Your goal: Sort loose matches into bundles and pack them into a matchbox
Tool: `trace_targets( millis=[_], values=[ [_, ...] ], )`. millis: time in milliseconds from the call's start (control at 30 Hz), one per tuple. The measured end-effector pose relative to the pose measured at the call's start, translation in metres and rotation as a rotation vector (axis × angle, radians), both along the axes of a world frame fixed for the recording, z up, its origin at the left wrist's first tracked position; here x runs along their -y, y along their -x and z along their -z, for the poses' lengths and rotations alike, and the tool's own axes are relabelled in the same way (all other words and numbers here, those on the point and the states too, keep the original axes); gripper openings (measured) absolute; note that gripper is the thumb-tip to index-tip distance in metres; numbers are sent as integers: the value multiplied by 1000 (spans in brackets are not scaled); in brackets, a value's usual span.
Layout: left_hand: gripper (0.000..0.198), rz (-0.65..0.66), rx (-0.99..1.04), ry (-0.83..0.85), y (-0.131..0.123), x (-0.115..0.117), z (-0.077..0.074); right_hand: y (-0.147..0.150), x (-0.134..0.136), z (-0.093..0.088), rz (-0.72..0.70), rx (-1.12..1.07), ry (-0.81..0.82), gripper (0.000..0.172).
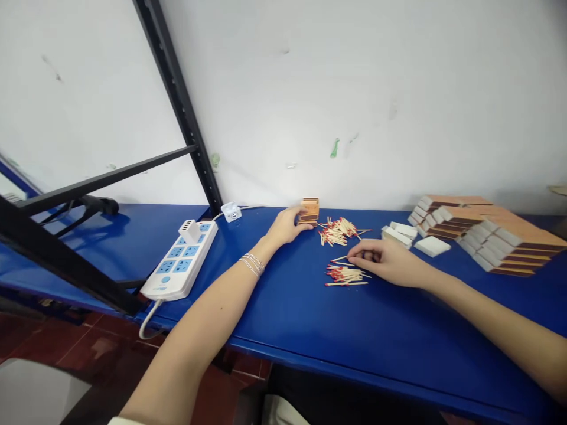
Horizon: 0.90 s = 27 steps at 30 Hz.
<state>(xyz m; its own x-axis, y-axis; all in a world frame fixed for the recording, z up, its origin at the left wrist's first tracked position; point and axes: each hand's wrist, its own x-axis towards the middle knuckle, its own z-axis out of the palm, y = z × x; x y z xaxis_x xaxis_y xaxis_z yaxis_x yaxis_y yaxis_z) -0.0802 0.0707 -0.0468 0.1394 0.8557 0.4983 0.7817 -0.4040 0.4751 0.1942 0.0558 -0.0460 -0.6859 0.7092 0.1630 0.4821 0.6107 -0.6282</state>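
Near the wall, my left hand has its thumb and fingers closed around orange matchboxes in a small stack. My right hand pinches the end of a match, whose red head points left. Just below that match lies a small pile of red-headed matches, roughly lined up. A larger, looser heap of matches is spread between my two hands, beside the matchboxes. White matchbox trays rest on the table behind my right hand.
Stacks of matchboxes stand at the right of the blue table. On the left are a white power strip with a plug in it, a white adapter and a black metal rack post. A white wall rises behind.
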Motion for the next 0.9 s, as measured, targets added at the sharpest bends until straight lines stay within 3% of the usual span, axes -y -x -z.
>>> trace_targets(
  millis=[333, 667, 900],
  values=[
    [32, -30, 61, -11, 7, 3, -7, -1, 2, -5, -12, 4, -10, 43],
    [54, -77, 8, 59, 10, 1, -6, 0, -1, -1, -20, -32, -3, 37],
    [50, -171, -93, 35, 15, -4, -9, 1, -4, -5, -47, -61, -31, 24]
  ],
)
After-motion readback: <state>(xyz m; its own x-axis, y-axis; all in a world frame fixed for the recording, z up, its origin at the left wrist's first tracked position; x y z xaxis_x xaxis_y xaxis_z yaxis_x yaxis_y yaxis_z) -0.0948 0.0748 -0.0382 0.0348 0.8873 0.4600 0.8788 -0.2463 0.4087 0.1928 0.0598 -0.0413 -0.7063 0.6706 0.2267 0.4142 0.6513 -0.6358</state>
